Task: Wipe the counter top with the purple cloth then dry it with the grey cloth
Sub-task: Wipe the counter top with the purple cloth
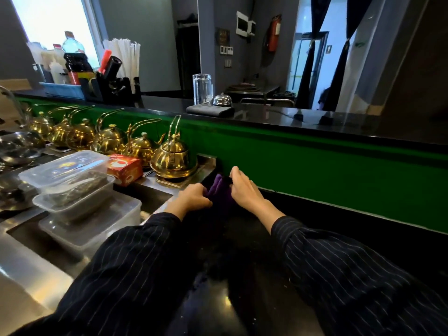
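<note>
A purple cloth (220, 190) lies bunched on the black counter top (254, 251), close to the green wall. My left hand (191, 199) grips its left side with closed fingers. My right hand (244, 187) pinches its right edge near the wall. Both arms wear dark pinstriped sleeves. A dark grey folded cloth (209, 109) rests on the upper black ledge (339, 122), next to a silver bell (222, 99).
Several gold teapots (172, 154) line the steel shelf to the left. A red tea box (124, 169) and stacked clear plastic containers (72, 185) stand beside them. A glass jar (202, 88) and a caddy of straws and bottles (97, 69) sit on the upper ledge.
</note>
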